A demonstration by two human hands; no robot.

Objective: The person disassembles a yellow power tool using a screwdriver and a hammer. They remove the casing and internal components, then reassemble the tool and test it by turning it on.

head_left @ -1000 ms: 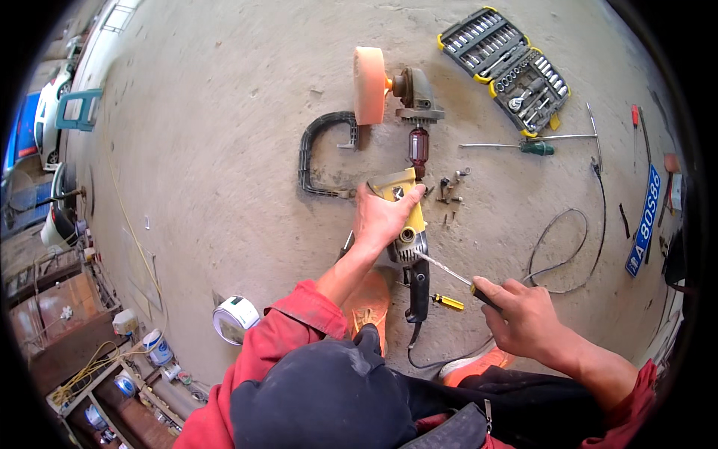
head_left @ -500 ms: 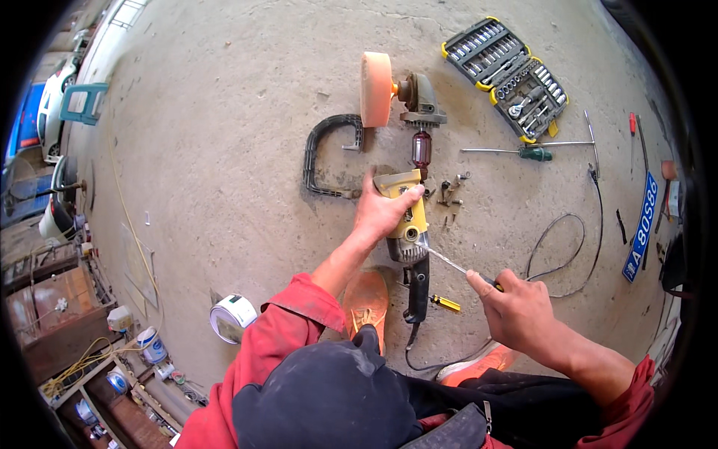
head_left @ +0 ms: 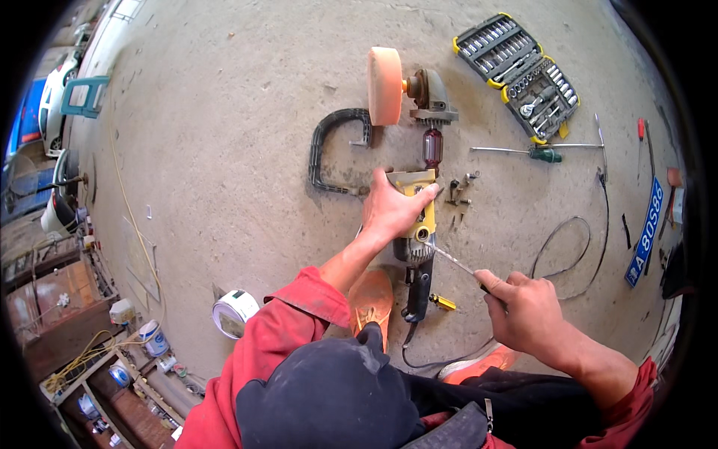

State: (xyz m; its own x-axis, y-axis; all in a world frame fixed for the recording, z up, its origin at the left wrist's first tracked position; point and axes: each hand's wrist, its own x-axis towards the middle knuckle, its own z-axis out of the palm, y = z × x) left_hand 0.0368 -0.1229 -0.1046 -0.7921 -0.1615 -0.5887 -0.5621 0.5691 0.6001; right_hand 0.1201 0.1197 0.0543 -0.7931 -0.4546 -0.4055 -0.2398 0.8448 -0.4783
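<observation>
The yellow motor housing (head_left: 425, 217) of a partly dismantled polisher lies on the concrete floor, with its black handle (head_left: 419, 290) toward me. My left hand (head_left: 394, 209) is wrapped round the housing, thumb across its top. In my right hand (head_left: 527, 314) is a screwdriver (head_left: 455, 262), its handle mostly hidden by the fingers. The thin metal shaft slants up to the left, its tip at the round hole in the housing's side; whether it touches is too small to tell. Beyond the housing sit the dark red armature (head_left: 432, 148) and the gear head (head_left: 434, 97) with an orange foam pad (head_left: 384, 86).
A black D-shaped handle (head_left: 319, 150) lies left of the armature. Several loose screws (head_left: 459, 196), a green-handled screwdriver (head_left: 544, 155) and an open socket set (head_left: 520, 75) are to the right. A yellow tool handle (head_left: 443, 302) and the power cord (head_left: 449, 364) lie near my shoes.
The whole scene has shifted slightly to the right in view. The screwdriver tip is a little closer to the round hole. Both hands keep their holds.
</observation>
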